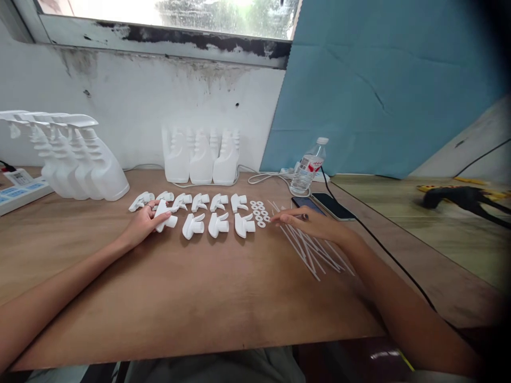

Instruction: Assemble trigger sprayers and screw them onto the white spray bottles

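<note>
My left hand (pixel 148 218) is closed around a white trigger sprayer head (pixel 163 215), at the left end of the front row. More white sprayer heads (pixel 217 225) lie in two rows to its right. My right hand (pixel 307 221) is above a loose pile of thin white dip tubes (pixel 309 247). Its fingers are drawn together and point left, the tips beside a cluster of small white ring washers (pixel 257 213). A small dark brown end shows at these fingers; whether they pinch anything is too small to tell.
White spray bottles (pixel 99 165) stand at the back left, with more bottles (pixel 202 159) against the wall. A clear water bottle (pixel 309 167) and two phones (pixel 333 206) are behind my right hand. A black cable (pixel 383 250) crosses the right side. A power strip (pixel 27 191) lies far left.
</note>
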The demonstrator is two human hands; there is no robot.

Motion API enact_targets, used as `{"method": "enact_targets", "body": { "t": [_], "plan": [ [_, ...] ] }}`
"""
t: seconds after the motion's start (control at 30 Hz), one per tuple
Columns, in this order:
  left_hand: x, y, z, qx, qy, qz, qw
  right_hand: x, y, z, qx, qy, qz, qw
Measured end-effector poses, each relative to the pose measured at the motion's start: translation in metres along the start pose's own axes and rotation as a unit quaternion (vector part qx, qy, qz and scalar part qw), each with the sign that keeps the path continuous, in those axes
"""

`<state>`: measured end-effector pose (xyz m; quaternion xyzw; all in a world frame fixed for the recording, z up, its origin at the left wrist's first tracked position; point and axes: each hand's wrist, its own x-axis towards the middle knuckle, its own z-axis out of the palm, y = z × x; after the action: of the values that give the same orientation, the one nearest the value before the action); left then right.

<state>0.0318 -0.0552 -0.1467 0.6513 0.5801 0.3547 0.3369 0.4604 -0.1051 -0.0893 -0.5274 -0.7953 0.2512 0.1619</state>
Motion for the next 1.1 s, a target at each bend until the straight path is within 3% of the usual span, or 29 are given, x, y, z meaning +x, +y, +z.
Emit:
{"method": "enact_targets", "body": {
  "t": [0.37, 0.7, 1.1],
  "plan": [
    [0.000, 0.002, 0.000, 0.269, -0.008, 0.001, 0.963, 0.003, 0.006, 0.002, 0.000, -0.023, 0.002, 1.000],
    [-0.004, 0.008, -0.005, 0.354, -0.021, 0.008, 0.935, 0.003, 0.008, -0.001, 0.038, 0.020, 0.000, 0.999],
    [-0.008, 0.016, -0.003, 0.385, -0.011, 0.021, 0.923, 0.005, 0.010, 0.000, 0.025, 0.007, 0.006, 1.000]
  ]
}}
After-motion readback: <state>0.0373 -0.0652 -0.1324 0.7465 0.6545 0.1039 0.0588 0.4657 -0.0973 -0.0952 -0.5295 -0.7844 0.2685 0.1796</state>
